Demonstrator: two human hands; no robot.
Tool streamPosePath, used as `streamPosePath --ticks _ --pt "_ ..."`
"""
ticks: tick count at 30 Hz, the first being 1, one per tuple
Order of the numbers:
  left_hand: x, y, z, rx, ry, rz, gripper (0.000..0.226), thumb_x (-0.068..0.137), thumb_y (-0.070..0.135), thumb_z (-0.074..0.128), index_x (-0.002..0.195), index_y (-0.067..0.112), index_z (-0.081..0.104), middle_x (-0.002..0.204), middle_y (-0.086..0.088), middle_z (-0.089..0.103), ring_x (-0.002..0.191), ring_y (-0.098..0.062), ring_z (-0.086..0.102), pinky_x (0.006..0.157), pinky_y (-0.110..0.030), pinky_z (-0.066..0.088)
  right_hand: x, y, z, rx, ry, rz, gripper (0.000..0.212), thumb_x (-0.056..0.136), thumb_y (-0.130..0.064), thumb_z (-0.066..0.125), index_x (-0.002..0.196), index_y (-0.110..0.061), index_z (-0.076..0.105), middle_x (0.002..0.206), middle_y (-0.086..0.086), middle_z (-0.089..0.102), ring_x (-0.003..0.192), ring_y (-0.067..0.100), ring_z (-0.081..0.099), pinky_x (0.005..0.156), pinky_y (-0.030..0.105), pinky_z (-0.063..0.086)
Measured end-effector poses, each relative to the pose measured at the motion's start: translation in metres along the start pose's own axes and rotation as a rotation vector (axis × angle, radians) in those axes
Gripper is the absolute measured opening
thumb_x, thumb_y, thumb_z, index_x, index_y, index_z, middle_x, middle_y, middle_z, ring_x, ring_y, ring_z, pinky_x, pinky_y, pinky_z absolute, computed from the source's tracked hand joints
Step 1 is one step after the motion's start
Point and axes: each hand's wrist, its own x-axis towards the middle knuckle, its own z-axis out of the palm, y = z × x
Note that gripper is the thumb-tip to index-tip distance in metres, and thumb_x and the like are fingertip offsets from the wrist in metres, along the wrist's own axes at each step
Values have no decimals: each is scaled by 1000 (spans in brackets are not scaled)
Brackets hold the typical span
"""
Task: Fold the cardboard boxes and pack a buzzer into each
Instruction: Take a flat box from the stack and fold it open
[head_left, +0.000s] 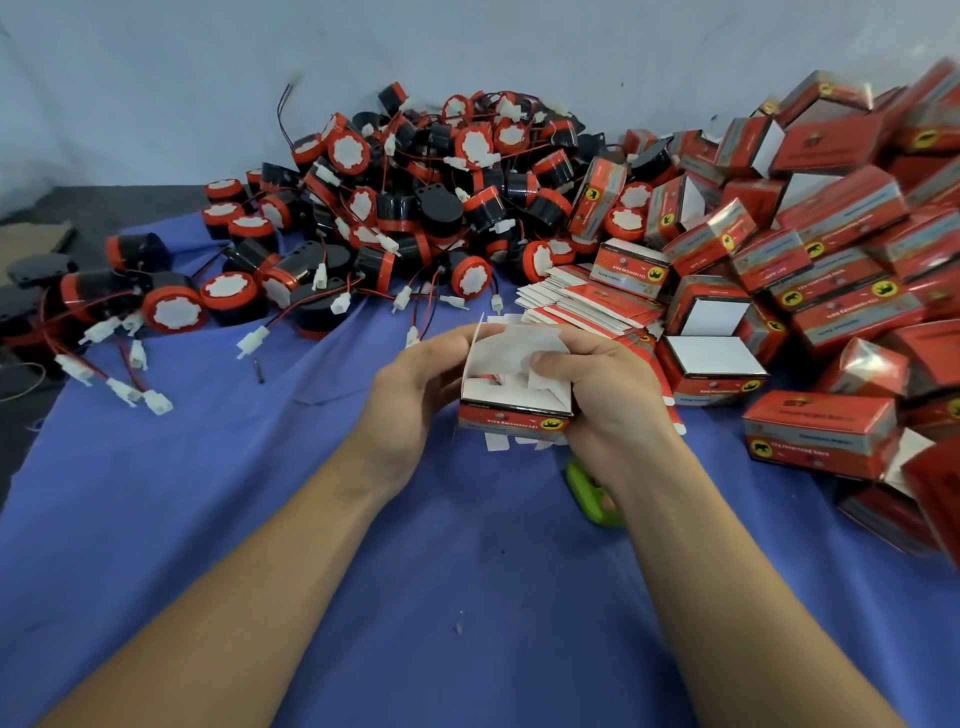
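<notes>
Box (514, 415) sits gripped between left hand (410, 395) and right hand (608, 400), both curled round its sides; its white flaps are blurred. Green object (592, 493) lies half-hidden under the right wrist.

A half-folded red cardboard box (511, 413) is held over the middle of a blue cloth (208, 519). Behind it black-and-red round buzzers (405, 197) are heaped; flat cardboard box blanks (587, 304) and folded red boxes (831, 249) are piled to its right.

Cardboard box (511, 418), glossy red print outside, matt white inside, buzzers (439, 210) in smooth black and red plastic, white plastic connectors (253, 340), matt woven blue cloth (208, 519), glossy green plastic item (589, 491), shiny-faced folded boxes (841, 213).
</notes>
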Motion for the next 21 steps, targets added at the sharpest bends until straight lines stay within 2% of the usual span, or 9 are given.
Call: streamPosePath --ticks 1,3,6,10,14,16,18,21 --pt "0 0 0 -7 9 -26 40 98 37 46 113 21 80 117 -4 78 109 -16 73 86 -24 56 -1 0 -1 -1 -3 -4 38 91 12 56 82 -13 84 94 17 78 75 32 77 55 39 61" --pt "3 1 1 16 29 -55 32 100 39 56 111 22 80 113 -5 79 103 -17 75 85 -27 59 -2 0 1 -17 -12 -24 38 93 10 56 82 -14 84 92 17 78 71 31 76 49 35 58" --pt "6 4 0 -62 17 -95 27 84 28 68 106 26 84 114 -7 79 98 -19 76 80 -28 61 -4 2 5 -54 29 -43 31 94 6 60 91 -16 81 92 15 79 71 31 76 45 31 55" --pt "6 6 -1 -177 -24 -120 29 81 20 69 100 35 85 111 -1 79 96 -16 76 79 -26 61 -3 6 9 -115 97 -105 27 95 1 63 99 -21 78 94 9 80 82 37 77 55 42 63" --pt "9 4 1 -58 44 -93 42 91 -8 63 117 23 77 115 -7 77 101 -19 73 81 -28 59 -2 9 13 -173 98 -155 28 93 4 63 104 -16 79 95 9 79 84 37 76 62 47 62" --pt "9 6 0 -54 92 -70 42 93 -12 58 106 21 82 108 -7 79 96 -20 74 75 -27 60 -2 8 11 -142 32 -114 30 92 6 60 104 -12 81 98 12 79 85 36 75 64 44 62" --pt "9 11 -4 -54 103 -51 45 94 -12 57 86 21 85 97 -3 81 89 -18 76 70 -28 61 -2 7 7 -101 -51 -39 33 91 6 58 104 -12 81 104 16 78 93 39 74 74 51 62" --pt "8 13 -7 -57 92 -47 49 96 -11 53 72 20 84 98 3 80 99 -21 75 79 -34 61 -1 6 2 -49 -117 38 35 86 7 55 106 -8 81 112 20 75 107 46 69 89 65 54"
